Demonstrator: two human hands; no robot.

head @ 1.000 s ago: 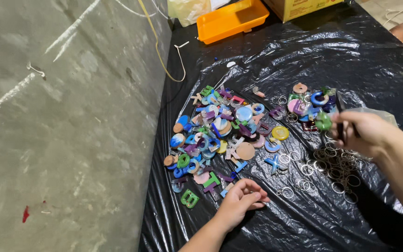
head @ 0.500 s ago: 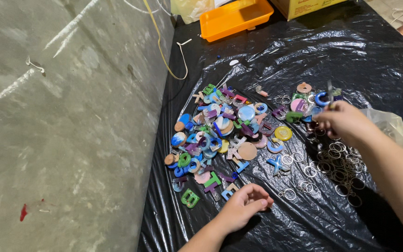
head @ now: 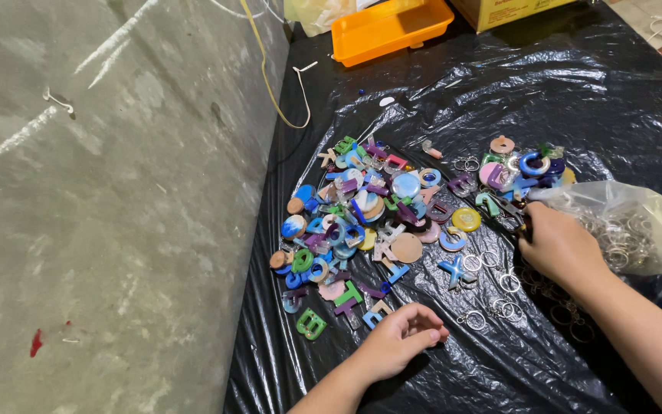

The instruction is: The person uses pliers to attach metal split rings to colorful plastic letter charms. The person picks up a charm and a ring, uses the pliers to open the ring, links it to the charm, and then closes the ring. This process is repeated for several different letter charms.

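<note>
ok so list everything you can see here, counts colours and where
plastic sheet: one, black, crinkled, spread over the floor on the right
concrete floor: grey, bare, on the left
resin letter and disc charms: one heap, too many to count, mixed blue, purple, green, pink, yellow, mid-sheet
smaller charm cluster: one, mixed colours, right of the heap
metal key rings: many, silver, loose on the sheet between the hands
clear plastic bag: one, full of rings, far right
tray: one, orange, top edge
cardboard box: one, yellow, top right, partly cut off
cord: one, yellowish, along the sheet's left edge
left hand: curled, resting on the sheet below the heap
right hand: closed at the bag's mouth
</note>
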